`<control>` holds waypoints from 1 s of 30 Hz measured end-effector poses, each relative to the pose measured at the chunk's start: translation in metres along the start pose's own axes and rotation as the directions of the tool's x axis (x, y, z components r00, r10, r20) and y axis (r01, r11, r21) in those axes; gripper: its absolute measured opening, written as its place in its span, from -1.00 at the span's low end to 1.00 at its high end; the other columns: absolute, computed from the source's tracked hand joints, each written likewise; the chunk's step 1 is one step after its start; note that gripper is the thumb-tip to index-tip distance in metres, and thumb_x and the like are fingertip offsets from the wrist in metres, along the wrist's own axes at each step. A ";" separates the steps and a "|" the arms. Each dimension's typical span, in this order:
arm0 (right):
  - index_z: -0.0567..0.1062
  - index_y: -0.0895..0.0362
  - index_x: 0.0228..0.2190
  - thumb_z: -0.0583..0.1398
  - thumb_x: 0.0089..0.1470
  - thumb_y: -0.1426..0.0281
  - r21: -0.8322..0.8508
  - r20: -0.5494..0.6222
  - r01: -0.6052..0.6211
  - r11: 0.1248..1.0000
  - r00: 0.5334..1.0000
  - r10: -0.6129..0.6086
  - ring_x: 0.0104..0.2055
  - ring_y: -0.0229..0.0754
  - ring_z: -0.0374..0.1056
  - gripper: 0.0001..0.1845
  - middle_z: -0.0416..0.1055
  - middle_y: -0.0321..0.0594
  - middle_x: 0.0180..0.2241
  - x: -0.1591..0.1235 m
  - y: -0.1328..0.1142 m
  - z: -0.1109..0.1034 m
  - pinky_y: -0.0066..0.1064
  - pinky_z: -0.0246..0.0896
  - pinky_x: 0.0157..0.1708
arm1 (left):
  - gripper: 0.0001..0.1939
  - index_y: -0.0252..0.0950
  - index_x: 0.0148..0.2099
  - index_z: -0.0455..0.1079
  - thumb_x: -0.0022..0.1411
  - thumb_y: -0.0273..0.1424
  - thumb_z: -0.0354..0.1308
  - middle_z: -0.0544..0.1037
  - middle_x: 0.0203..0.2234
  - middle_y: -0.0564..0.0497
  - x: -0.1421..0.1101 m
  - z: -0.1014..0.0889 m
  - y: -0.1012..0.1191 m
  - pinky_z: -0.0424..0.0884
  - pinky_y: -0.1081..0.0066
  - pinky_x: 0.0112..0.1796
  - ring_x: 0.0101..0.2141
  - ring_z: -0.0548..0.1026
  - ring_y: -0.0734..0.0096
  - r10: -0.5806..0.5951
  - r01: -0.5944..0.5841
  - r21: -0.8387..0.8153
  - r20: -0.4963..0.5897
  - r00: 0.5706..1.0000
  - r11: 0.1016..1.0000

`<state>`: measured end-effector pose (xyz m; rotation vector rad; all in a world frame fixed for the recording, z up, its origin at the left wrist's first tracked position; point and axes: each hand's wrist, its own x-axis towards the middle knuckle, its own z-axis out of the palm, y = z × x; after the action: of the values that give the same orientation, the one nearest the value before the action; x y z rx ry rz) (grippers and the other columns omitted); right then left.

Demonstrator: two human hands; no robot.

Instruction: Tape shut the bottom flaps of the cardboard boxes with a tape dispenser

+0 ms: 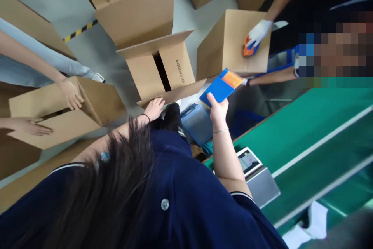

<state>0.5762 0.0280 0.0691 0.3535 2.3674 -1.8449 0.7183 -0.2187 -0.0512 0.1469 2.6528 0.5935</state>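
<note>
In front of me stands a cardboard box [177, 66] with its outer flaps raised and its inner flaps folded in, a dark gap between them. My left hand [155, 108], a black band at its wrist, lies with extended fingers on the box's near flap [186, 93]. Held out to the right of that box, my right hand [219, 109] grips a flat blue-and-orange packet [217, 89], thumb on top. What the packet contains cannot be seen.
A co-worker's gloved hand [259, 33] holds an orange-and-blue tool on another box [211, 47]. At left, another person's hands [71, 93] touch box flaps. A green conveyor-like surface [297, 132] bears a scale [262, 185]. A blue case [196, 124] stands low before me.
</note>
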 end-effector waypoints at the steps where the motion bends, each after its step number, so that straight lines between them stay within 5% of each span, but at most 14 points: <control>1: 0.50 0.22 -0.29 0.43 -0.19 0.11 -0.010 0.051 -0.009 1.000 0.999 0.009 -0.28 -0.14 0.44 -0.48 0.52 -0.18 -0.32 0.017 -0.004 0.010 -0.20 0.41 -0.10 | -0.42 -0.49 0.33 0.16 0.28 -0.47 -0.03 0.10 0.32 -0.29 0.003 0.001 -0.001 0.15 0.03 0.20 0.27 0.09 -0.04 0.017 -0.017 0.037 0.002 1.000 0.999; 6: 0.48 0.22 -0.29 0.41 -0.18 0.04 -0.073 0.285 0.073 0.995 0.957 -0.049 -0.26 -0.09 0.43 -0.44 0.51 -0.14 -0.32 0.111 -0.035 0.078 -0.17 0.40 -0.11 | -0.32 -0.38 0.43 -0.04 0.26 -0.57 -0.17 -0.12 0.40 -0.14 0.034 0.007 -0.005 -0.10 -0.20 0.26 0.36 -0.08 0.11 -0.147 0.142 0.114 0.042 0.988 0.983; 10: 0.46 0.23 -0.22 0.36 -0.09 0.02 -0.035 0.452 0.251 0.967 0.867 -0.208 -0.13 -0.05 0.41 -0.42 0.47 -0.12 -0.26 0.199 -0.052 0.170 -0.12 0.35 -0.01 | -0.25 -0.33 0.42 -0.03 0.20 -0.48 0.02 -0.14 0.39 -0.16 0.072 0.013 -0.021 -0.14 -0.31 0.23 0.38 -0.17 0.04 -0.301 0.299 0.037 0.154 0.941 0.954; 14: 0.44 0.24 -0.18 0.32 -0.05 -0.02 0.045 0.577 0.331 0.943 0.761 -0.295 -0.05 -0.03 0.38 -0.39 0.45 -0.11 -0.22 0.257 -0.034 0.267 -0.07 0.30 0.05 | -0.27 -0.27 0.41 0.02 0.22 -0.40 0.10 -0.15 0.39 -0.18 0.101 0.024 -0.037 -0.16 -0.37 0.20 0.38 -0.21 0.00 -0.379 0.407 -0.055 0.270 0.885 0.912; 16: 0.44 0.23 -0.19 0.33 -0.09 -0.03 0.026 0.613 0.305 0.952 0.748 -0.256 -0.10 -0.05 0.41 -0.37 0.47 -0.12 -0.24 0.262 -0.009 0.291 -0.08 0.31 0.05 | -0.27 -0.25 0.42 -0.01 0.25 -0.35 0.10 -0.14 0.39 -0.17 0.109 0.030 -0.041 -0.27 -0.41 0.19 0.38 -0.23 0.00 -0.394 0.432 -0.085 0.280 0.875 0.898; 19: 0.46 0.22 -0.20 0.35 -0.13 -0.04 -0.101 0.637 0.201 0.974 0.765 -0.091 -0.16 -0.08 0.43 -0.36 0.50 -0.11 -0.24 0.244 0.044 0.283 -0.10 0.32 0.04 | -0.29 -0.23 0.43 -0.06 0.31 -0.30 0.05 -0.15 0.39 -0.15 0.113 0.040 -0.046 -0.41 -0.41 0.17 0.38 -0.26 0.01 -0.386 0.431 -0.135 0.268 0.883 0.892; 24: 0.46 0.25 -0.17 0.38 -0.25 -0.05 -0.294 0.589 -0.119 0.948 0.759 0.278 -0.09 -0.04 0.42 -0.25 0.51 0.00 -0.16 0.190 0.130 0.224 -0.13 0.30 0.08 | -0.30 -0.22 0.45 -0.10 0.33 -0.35 0.02 -0.18 0.40 -0.09 0.105 0.060 -0.058 -0.46 -0.35 0.21 0.38 -0.27 0.06 -0.281 0.321 -0.180 0.215 0.935 0.930; 30: 0.43 0.21 -0.09 0.35 -0.13 0.02 -0.271 0.526 -0.133 0.953 0.809 0.262 -0.04 -0.06 0.41 -0.32 0.48 -0.01 -0.06 0.164 0.151 0.217 -0.20 0.28 0.12 | -0.21 -0.30 0.45 -0.16 0.30 -0.32 0.10 -0.21 0.40 -0.12 0.107 0.065 -0.080 -0.53 -0.21 0.26 0.39 -0.28 0.13 -0.157 0.179 -0.125 0.170 0.973 0.976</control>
<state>0.4457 -0.1288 -0.1654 0.0217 2.0017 -1.3311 0.6478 -0.2455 -0.1790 -0.0685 2.4305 0.6778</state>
